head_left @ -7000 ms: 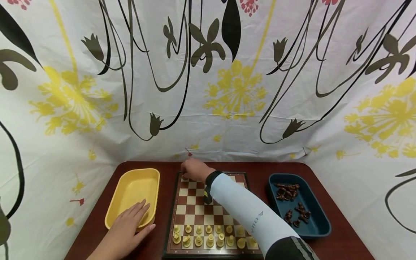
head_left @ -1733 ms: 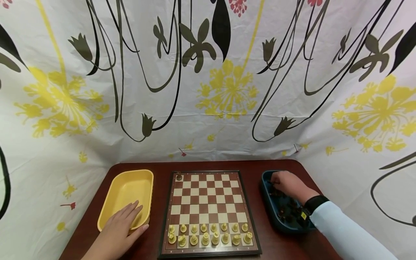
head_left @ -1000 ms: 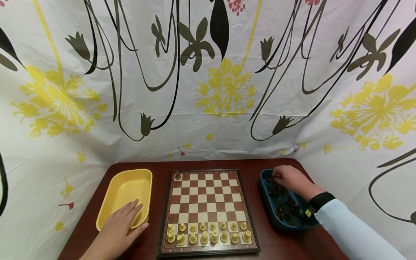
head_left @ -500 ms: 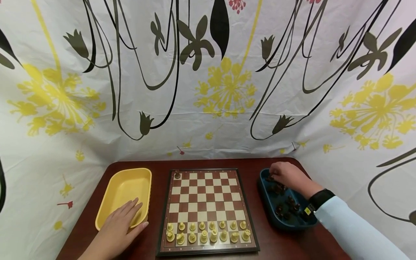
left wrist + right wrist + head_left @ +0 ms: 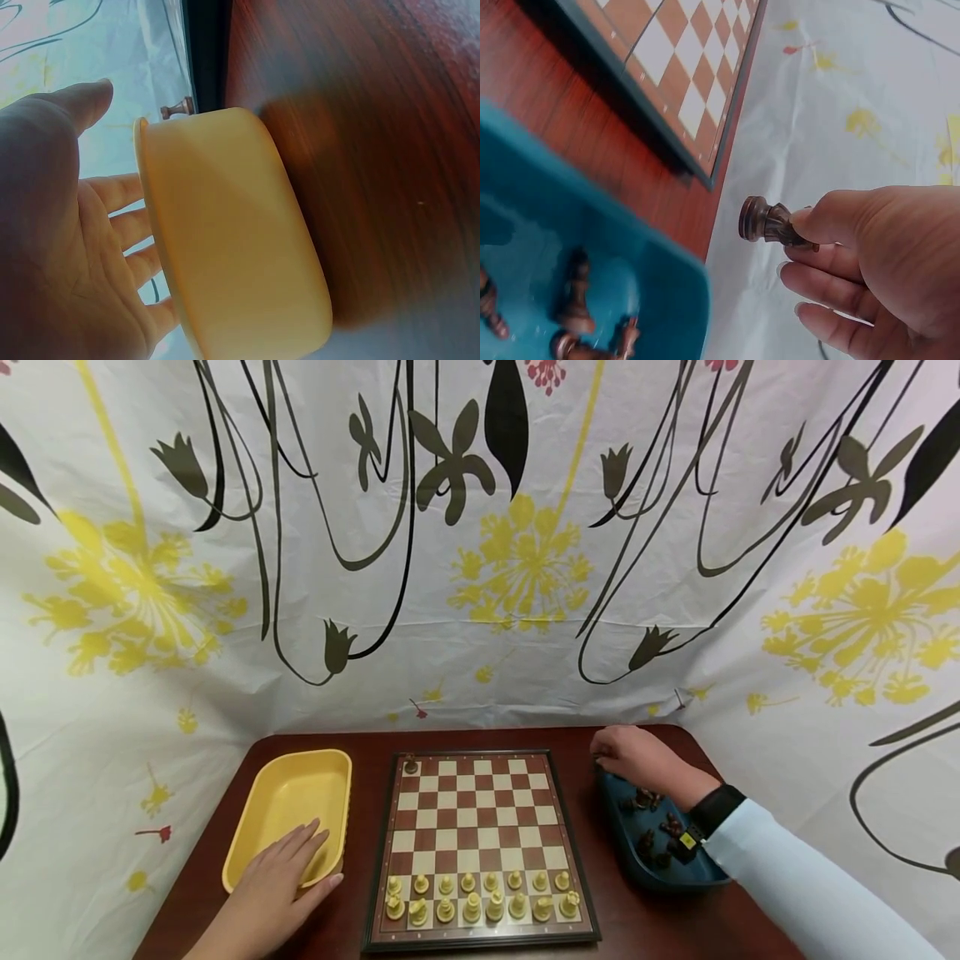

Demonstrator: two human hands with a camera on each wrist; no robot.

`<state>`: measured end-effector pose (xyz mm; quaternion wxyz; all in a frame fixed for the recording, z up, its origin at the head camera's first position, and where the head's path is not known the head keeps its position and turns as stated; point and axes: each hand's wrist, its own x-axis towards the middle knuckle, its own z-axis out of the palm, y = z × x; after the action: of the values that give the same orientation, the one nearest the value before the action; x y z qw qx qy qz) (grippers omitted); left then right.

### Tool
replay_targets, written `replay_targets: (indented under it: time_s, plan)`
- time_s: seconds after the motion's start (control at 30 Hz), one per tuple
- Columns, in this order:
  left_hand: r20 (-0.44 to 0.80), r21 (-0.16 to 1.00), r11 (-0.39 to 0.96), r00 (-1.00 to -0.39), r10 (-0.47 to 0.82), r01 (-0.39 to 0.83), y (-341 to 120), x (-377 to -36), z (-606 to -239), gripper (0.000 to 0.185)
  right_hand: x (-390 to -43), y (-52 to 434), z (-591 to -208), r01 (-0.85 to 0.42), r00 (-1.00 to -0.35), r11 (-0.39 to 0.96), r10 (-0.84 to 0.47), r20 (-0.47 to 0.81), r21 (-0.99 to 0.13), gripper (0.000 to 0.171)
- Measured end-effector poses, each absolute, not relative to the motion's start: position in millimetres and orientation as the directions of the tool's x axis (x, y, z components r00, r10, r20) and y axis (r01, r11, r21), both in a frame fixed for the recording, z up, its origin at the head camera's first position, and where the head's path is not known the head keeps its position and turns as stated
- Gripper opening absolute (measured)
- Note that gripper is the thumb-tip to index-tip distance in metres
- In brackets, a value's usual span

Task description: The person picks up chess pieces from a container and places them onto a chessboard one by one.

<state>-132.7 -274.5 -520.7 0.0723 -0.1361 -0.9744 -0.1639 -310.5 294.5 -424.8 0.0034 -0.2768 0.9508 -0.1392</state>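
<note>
My right hand [image 5: 637,758] is over the far left corner of the blue tray [image 5: 621,860]. In the right wrist view, its thumb and fingers pinch a dark brown chess knight [image 5: 769,221] by the head, base outward. My left hand [image 5: 273,881] rests on the near edge of the yellow tray [image 5: 296,777], fingers straight over the rim and thumb outside. Between the trays lies a chessboard [image 5: 476,835]. One brown rook [image 5: 410,766] stands on its far left corner square. Two rows of cream chess pieces [image 5: 472,907] stand along the near side.
Several brown chess pieces [image 5: 647,799] lie loose in the blue tray. Everything stands on a dark red table [image 5: 367,827]. A white patterned cloth [image 5: 480,685] hangs behind and at both sides.
Seven seconds ago my right hand was at the board's far left corner; then it reached into the blue tray. Now it has lifted leftward with the knight. My left hand stays put.
</note>
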Motion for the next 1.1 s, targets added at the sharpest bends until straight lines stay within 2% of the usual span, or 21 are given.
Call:
replay_targets:
  time_s: [0.2,0.5,0.73,1.1]
  plan:
    - [0.195,0.299,0.908,-0.95,0.243,0.293,-273,-132,-518,0.066,-313,269,-425,-0.537,-0.836,0.797,-0.547,0.048,-0.275,0.012]
    - [0.184,0.303,0.909,-0.954,0.238,0.286,-271,-133,-518,0.067,-321,236,-428,-0.612,-0.784,0.754,-0.617,0.062,-0.238,0.01]
    - [0.178,0.299,0.911,-0.954,0.24,0.285,-271,-134,-520,0.068,-328,206,-433,-0.616,-0.775,0.753,-0.632,0.008,-0.231,0.01]
    - [0.195,0.289,0.912,-0.951,0.242,0.291,-269,-134,-520,0.067,-337,163,-433,-0.71,-0.694,0.68,-0.72,0.019,-0.186,0.008]
